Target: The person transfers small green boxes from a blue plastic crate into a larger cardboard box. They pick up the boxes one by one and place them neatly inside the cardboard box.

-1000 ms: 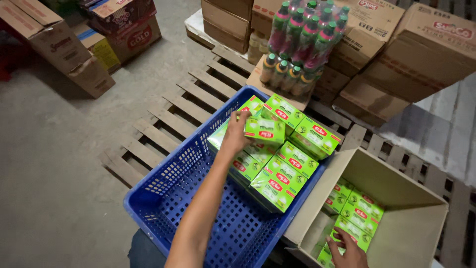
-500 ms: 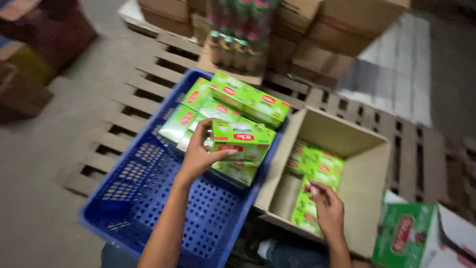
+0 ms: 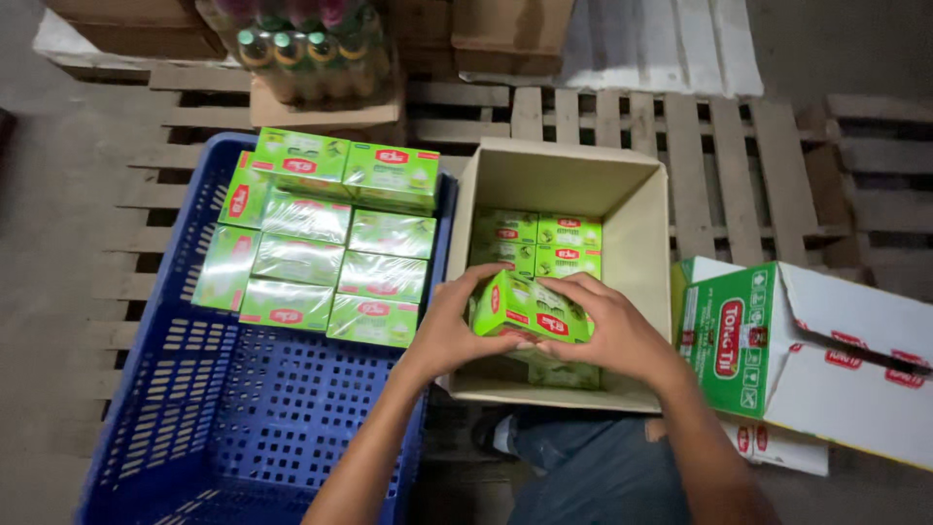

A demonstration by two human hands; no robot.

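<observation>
Dim, flat light from above; glare sheens on the wrapped green packs (image 3: 330,255) in the blue crate (image 3: 194,418). My forearms blur slightly, and the floor (image 3: 58,243) sinks into murky shadow.

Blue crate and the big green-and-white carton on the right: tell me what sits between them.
In the head view, an open cardboard box of green packs sits between the blue crate and the green-and-white carton; both hands hold a green pack over it.

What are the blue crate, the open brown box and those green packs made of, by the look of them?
The blue crate looks like moulded plastic: its floor and walls are a regular grid of holes. The open brown box seems plain matte cardboard, with folded walls. The green pack held in the left hand and right hand looks like printed card boxes under clear film, judging by the sheen.
</observation>
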